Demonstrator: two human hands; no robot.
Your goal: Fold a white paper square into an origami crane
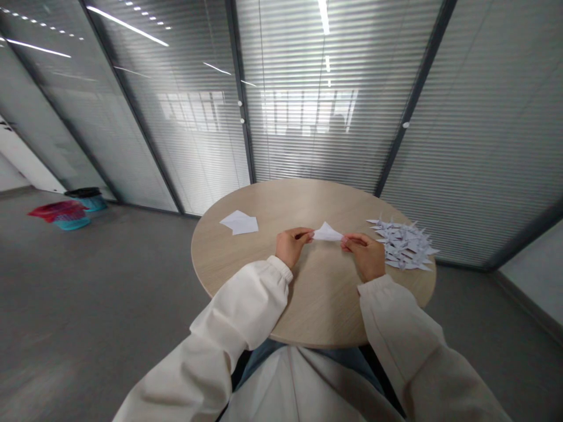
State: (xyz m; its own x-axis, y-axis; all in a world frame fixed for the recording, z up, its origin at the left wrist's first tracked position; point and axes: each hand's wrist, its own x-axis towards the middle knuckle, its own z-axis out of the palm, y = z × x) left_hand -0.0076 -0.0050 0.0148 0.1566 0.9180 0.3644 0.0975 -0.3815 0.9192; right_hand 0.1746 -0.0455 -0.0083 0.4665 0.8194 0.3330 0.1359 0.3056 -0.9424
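Note:
A small piece of folded white paper point(327, 232) is stretched between my two hands over the middle of the round table. Its centre rises to a point and its sides taper outward. My left hand point(291, 246) pinches the left corner between thumb and fingers. At the right corner, my right hand point(366, 254) closes its fingers on the paper in the same way. Just beyond my right hand lies a pile of folded paper pieces point(405, 245) with many sharp tips. Loose white paper sheets point(240, 223) lie to the left of my left hand.
The round wooden table point(303, 202) stands close to a glass partition point(316, 135) with blinds. On the floor at the far left are a blue bin with a red liner point(61, 212) and a blue bin with a black liner point(90, 198).

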